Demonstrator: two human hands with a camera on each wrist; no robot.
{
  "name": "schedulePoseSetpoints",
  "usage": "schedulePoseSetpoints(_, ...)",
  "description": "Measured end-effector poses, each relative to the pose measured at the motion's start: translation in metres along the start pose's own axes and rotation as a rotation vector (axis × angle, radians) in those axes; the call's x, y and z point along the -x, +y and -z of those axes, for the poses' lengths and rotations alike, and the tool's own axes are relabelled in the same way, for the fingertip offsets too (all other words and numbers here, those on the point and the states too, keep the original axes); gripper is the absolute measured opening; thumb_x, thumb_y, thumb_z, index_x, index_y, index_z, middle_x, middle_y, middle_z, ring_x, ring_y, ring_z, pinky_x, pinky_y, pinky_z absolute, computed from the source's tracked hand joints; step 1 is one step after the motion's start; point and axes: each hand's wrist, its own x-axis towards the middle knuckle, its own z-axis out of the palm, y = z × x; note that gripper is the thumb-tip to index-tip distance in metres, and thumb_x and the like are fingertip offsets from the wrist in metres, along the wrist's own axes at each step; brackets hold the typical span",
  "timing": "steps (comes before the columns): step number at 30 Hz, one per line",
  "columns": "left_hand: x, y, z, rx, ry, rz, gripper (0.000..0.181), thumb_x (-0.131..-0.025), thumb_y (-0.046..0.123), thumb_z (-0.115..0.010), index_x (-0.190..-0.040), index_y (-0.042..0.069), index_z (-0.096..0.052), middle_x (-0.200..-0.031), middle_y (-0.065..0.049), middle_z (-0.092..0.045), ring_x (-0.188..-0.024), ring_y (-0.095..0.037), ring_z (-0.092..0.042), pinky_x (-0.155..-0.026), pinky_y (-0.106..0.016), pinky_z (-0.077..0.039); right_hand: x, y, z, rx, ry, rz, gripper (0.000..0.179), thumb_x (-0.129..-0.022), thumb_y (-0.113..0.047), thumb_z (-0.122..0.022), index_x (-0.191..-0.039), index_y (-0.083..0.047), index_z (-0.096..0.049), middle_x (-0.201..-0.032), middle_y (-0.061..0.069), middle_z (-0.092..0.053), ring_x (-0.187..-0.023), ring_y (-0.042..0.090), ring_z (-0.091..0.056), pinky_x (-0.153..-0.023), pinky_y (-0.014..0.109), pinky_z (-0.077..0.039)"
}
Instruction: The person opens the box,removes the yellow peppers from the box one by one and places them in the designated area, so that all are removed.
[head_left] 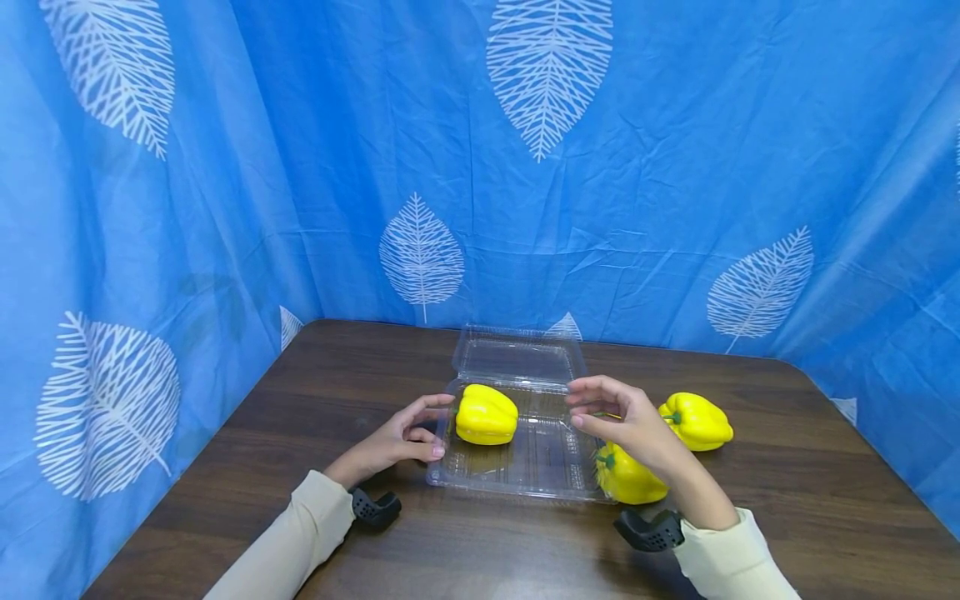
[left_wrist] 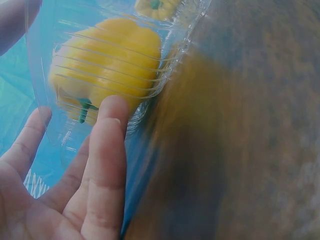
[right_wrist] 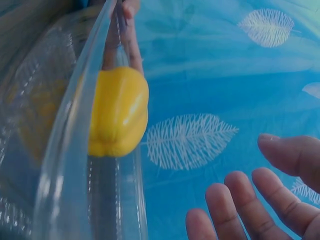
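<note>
A clear plastic clamshell container lies with its lid raised at the back. Inside, at the left, sits a yellow bell pepper, its green stem toward my left hand. That hand's loosely extended fingers and thumb are right at the container's left wall; in the left wrist view a fingertip overlaps the clear wall in front of the pepper. Above the container's right side my right hand holds nothing, its fingers apart and relaxed. The right wrist view shows its bare fingertips away from the pepper.
Two more yellow bell peppers lie right of the container: one pepper against its right edge, partly behind my right hand, and another pepper farther back. The dark wooden table ends at a blue leaf-print curtain.
</note>
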Motion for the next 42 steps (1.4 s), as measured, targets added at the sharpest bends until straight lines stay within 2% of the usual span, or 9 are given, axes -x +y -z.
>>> schedulePoseSetpoints(6, 0.000, 0.001, 0.000, -0.010, 0.005, 0.007, 0.084, -0.098, 0.019, -0.075, -0.166, 0.002, -0.030, -0.165, -0.033, -0.033, -0.111, -0.025, -0.068, -0.087, -0.031, -0.060, -0.007, -0.004, -0.009, -0.022, -0.002, -0.022, 0.044, -0.102, -0.006, -0.072, -0.141, 0.011, -0.058, -0.133, 0.031, -0.067, -0.116, 0.027, -0.070, -0.093, 0.027, -0.060)
schedulePoseSetpoints(11, 0.000, 0.001, 0.000, -0.009, 0.004, 0.005, 0.084, -0.098, 0.020, -0.075, -0.166, 0.002, -0.030, -0.165, -0.032, -0.034, -0.112, -0.026, -0.068, -0.086, -0.032, -0.060, -0.012, -0.007, -0.017, -0.045, 0.001, -0.036, 0.042, -0.102, -0.004, -0.072, -0.140, 0.011, -0.059, -0.134, 0.032, -0.066, -0.121, 0.043, -0.067, -0.093, 0.027, -0.059)
schedulePoseSetpoints(13, 0.000, 0.000, 0.000, -0.008, 0.005, 0.006, 0.084, -0.098, 0.020, -0.075, -0.166, 0.002, -0.030, -0.165, -0.032, -0.034, -0.111, -0.025, -0.068, -0.086, -0.032, -0.060, -0.015, -0.007, -0.021, -0.051, 0.004, -0.040, 0.042, -0.102, -0.004, -0.071, -0.139, 0.010, -0.060, -0.135, 0.033, -0.065, -0.122, 0.045, -0.066, -0.094, 0.027, -0.059)
schedulePoseSetpoints(18, 0.000, -0.001, 0.000, -0.004, 0.007, 0.008, 0.084, -0.097, 0.020, -0.076, -0.166, 0.002, -0.030, -0.165, -0.032, -0.034, -0.110, -0.023, -0.068, -0.087, -0.032, -0.060, -0.021, -0.007, -0.031, -0.058, 0.013, -0.037, 0.041, -0.102, -0.005, -0.072, -0.138, 0.010, -0.061, -0.135, 0.033, -0.065, -0.118, 0.035, -0.070, -0.094, 0.026, -0.058)
schedulePoseSetpoints(25, 0.001, 0.000, 0.000, 0.001, 0.003, 0.006, 0.085, -0.098, 0.020, -0.076, -0.167, 0.002, -0.030, -0.166, -0.032, -0.033, -0.111, -0.023, -0.068, -0.088, -0.032, -0.060, -0.027, -0.006, -0.042, -0.077, 0.043, -0.058, 0.042, -0.101, -0.002, -0.072, -0.138, 0.013, -0.059, -0.135, 0.034, -0.065, -0.118, 0.034, -0.070, -0.094, 0.024, -0.057)
schedulePoseSetpoints(33, 0.000, 0.001, -0.001, -0.001, 0.003, 0.006, 0.085, -0.098, 0.019, -0.076, -0.167, 0.002, -0.029, -0.166, -0.032, -0.033, -0.110, -0.023, -0.068, -0.086, -0.032, -0.060, -0.036, -0.012, -0.057, -0.123, 0.117, -0.106, 0.043, -0.100, -0.004, -0.074, -0.139, 0.011, -0.061, -0.135, 0.027, -0.067, -0.119, 0.031, -0.068, -0.094, 0.024, -0.057)
schedulePoseSetpoints(38, 0.001, 0.001, -0.001, -0.002, 0.001, 0.008, 0.085, -0.098, 0.019, -0.076, -0.167, 0.002, -0.029, -0.166, -0.033, -0.032, -0.108, -0.021, -0.068, -0.086, -0.032, -0.060, -0.041, -0.014, -0.067, -0.112, 0.162, -0.153, 0.040, -0.101, -0.006, -0.074, -0.138, 0.007, -0.063, -0.137, 0.022, -0.067, -0.124, 0.035, -0.066, -0.102, 0.034, -0.057)
schedulePoseSetpoints(42, 0.000, 0.002, -0.001, -0.001, -0.001, 0.005, 0.085, -0.098, 0.018, -0.076, -0.167, 0.001, -0.029, -0.166, -0.033, -0.032, -0.107, -0.020, -0.068, -0.085, -0.031, -0.060, -0.046, -0.013, -0.073, -0.126, 0.187, -0.183, 0.040, -0.102, -0.007, -0.073, -0.138, 0.007, -0.064, -0.138, 0.021, -0.067, -0.125, 0.035, -0.065, -0.104, 0.040, -0.056)
